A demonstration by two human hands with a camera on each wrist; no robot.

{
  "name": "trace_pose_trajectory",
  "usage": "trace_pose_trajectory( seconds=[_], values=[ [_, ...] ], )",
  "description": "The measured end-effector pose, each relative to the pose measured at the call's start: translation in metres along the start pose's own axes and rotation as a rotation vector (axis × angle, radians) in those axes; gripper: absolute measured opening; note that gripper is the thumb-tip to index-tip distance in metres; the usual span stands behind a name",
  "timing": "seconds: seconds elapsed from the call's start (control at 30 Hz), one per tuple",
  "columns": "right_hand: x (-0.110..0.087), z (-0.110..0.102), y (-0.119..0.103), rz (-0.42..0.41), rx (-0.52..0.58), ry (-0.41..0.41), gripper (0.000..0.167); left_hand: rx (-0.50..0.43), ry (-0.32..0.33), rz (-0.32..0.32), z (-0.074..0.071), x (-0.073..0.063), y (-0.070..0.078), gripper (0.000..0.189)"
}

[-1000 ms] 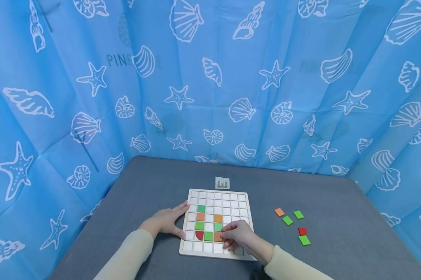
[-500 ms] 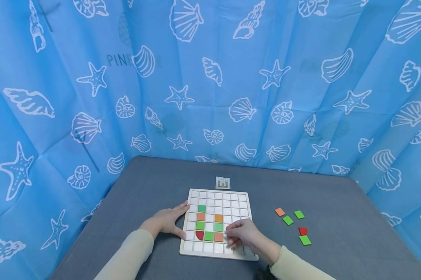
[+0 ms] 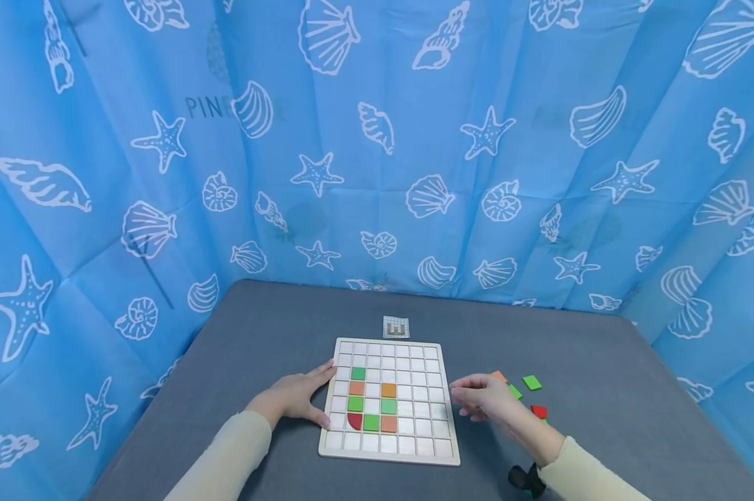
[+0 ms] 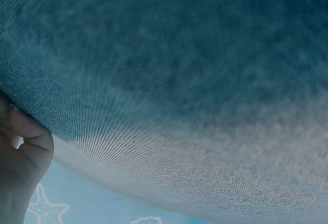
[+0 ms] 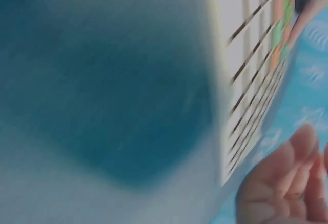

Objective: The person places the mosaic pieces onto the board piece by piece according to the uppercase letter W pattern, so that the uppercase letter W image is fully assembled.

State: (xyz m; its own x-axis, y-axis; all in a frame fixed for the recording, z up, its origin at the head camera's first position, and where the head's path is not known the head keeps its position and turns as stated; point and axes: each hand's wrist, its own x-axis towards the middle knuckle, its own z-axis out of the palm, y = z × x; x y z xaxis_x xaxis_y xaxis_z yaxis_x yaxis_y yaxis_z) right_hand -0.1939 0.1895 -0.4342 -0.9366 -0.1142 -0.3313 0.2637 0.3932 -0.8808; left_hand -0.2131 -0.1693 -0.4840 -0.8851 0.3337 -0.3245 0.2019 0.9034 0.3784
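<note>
A white grid board (image 3: 417,410) in a pale wooden frame lies on the table. Several coloured tiles sit in its cells: a left column with a green tile (image 3: 355,403) and a red quarter-round tile (image 3: 354,421), and a right column ending in an orange tile (image 3: 388,424). My left hand (image 3: 295,396) rests at the board's left edge, thumb and fingers spread along the frame. Just off the right edge, my right hand (image 3: 486,398) hovers with loosely bent fingers and nothing between them. The right wrist view shows the same empty fingers (image 5: 287,170) beside the board.
Right of the board lie loose tiles: an orange one (image 3: 498,376), partly behind the hand, a green one (image 3: 531,382), a red one (image 3: 538,411) and others. A small pattern card (image 3: 396,327) lies beyond the board. A blue shell-print curtain (image 3: 377,174) surrounds the grey table (image 3: 301,313).
My right hand has let go of the orange tile in the lower row and moved right, off the board towards the loose tiles. My left hand stays at the board's edge.
</note>
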Motion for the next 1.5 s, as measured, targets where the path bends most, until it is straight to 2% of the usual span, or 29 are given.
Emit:
trace_pose_trajectory(
  seconds=[0.17, 0.27, 0.4, 0.57, 0.87, 1.1, 1.3, 1.5],
  values=[
    [0.006, -0.032, 0.012, -0.057, -0.058, -0.02, 0.033, -0.006, -0.007, 0.003, 0.0, 0.0, -0.001, 0.108],
    [0.01, -0.049, 0.019, -0.127, -0.116, -0.047, 0.037, -0.003, -0.008, 0.005, 0.0, 0.0, -0.001, 0.108],
    [0.016, -0.07, 0.03, -0.259, -0.236, -0.084, 0.036, 0.002, -0.006, 0.009, 0.0, 0.001, -0.001, 0.108],
    [0.024, -0.092, 0.043, -0.358, -0.308, -0.136, 0.038, 0.0, -0.009, 0.008, -0.001, 0.0, 0.0, 0.107],
    [0.037, -0.112, 0.061, -0.405, -0.455, -0.18, 0.039, -0.003, -0.014, -0.002, -0.002, -0.003, 0.002, 0.106],
    [0.045, -0.12, 0.069, -0.404, -0.593, -0.146, 0.036, 0.009, -0.013, 0.008, -0.001, -0.001, 0.003, 0.105],
    [0.051, -0.125, 0.073, -0.342, -0.632, -0.122, 0.041, 0.001, -0.016, -0.005, -0.002, -0.001, 0.003, 0.106],
    [0.051, -0.126, 0.075, -0.341, -0.644, -0.144, 0.045, -0.001, -0.012, -0.002, -0.003, -0.003, 0.004, 0.105]
  ],
)
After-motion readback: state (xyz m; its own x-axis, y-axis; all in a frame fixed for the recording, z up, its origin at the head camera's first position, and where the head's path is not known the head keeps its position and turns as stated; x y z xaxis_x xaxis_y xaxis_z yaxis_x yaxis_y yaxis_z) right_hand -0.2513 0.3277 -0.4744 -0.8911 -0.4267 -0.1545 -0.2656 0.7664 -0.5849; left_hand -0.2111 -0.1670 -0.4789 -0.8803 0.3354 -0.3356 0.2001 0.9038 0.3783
